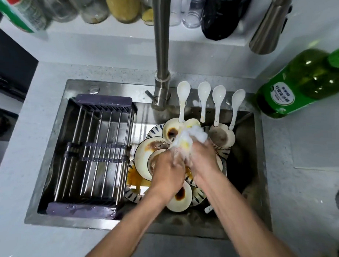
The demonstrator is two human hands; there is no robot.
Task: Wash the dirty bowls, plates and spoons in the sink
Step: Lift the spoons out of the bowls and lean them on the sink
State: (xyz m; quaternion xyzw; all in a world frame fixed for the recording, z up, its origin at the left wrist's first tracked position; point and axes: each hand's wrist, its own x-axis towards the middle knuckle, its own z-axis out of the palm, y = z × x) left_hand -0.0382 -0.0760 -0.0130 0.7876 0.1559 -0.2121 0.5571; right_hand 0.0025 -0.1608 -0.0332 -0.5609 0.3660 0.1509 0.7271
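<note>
While both hands meet over the middle of the sink [259, 170], they work a foamy sponge [187, 138] against what looks like a small dish; suds hide it, so I cannot tell exactly which piece. The left hand [168, 171] curls round the lower end of the soapy bundle, and the right hand [203, 158] wraps its fingers over the sponge, pressing it in.

Beneath them lies a heap of dirty bowls and plates [144, 156], overlapping and tilted, brown sauce pooled in several. Four white spoons [202, 98] lean in a row on the back ledge, handles dipping toward the heap; a fifth spoon's handle [209, 209] pokes out near the front.

Likely trouble comes from slickness: soapy fingers could lose the piece, and it would drop onto crockery directly below and chip. Pulling a lower plate out could shift the tilted stack. A lifted elbow or dish could knock the leaning spoons into the basin.

Room is tight. A drying rack [94, 154] fills the sink's left half, touching the heap's edge, so free space is only a dark strip along the right wall. The tap [160, 57] rises just behind the heap, limiting upward lifts there. A green soap bottle [301, 83] stands on the counter close to the sink's right back corner, within reach of a swinging arm.
</note>
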